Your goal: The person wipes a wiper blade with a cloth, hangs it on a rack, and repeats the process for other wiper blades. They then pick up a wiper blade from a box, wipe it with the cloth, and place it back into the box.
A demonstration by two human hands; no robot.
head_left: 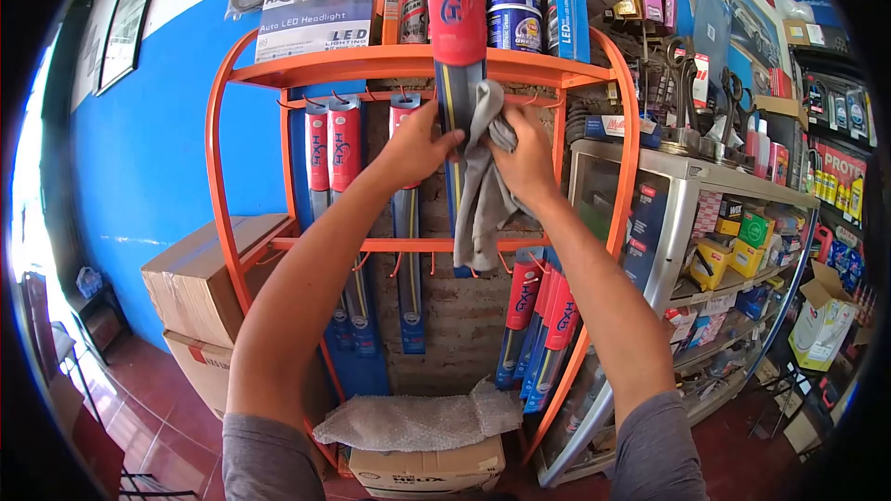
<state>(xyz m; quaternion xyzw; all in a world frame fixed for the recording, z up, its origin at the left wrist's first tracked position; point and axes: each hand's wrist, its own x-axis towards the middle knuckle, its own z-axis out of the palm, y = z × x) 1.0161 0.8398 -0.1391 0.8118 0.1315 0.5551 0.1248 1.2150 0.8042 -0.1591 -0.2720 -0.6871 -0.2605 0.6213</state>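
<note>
Blue wall [176, 130] behind, brick patch at centre. Against it, orange display rack [413, 63] with curved side tubes, top shelf and hook rails. To the right, glass-fronted metal shelving unit [691, 213] crowded with small coloured boxes. Left of the rack, stacked cardboard boxes [200, 292] on the tiled floor; at its foot, another carton under a wad of bubble wrap [418, 419]. On the top shelf, LED headlight box [317, 17], blue tins [513, 2], a spray can beside them. Hanging from the upper rail, red-and-blue wiper blade packs [332, 148]; more leaning low on the right [541, 325]. At centre, one long wiper blade pack [457, 28] held upright in front of the rack, red top rising above the shelf. Left hand [418, 144] closed around its lower blue part, just below shelf level. Right hand [526, 156] bunched on a grey cloth [483, 190], pressed against the same pack's right edge, loose end hanging down to the middle rail.
</note>
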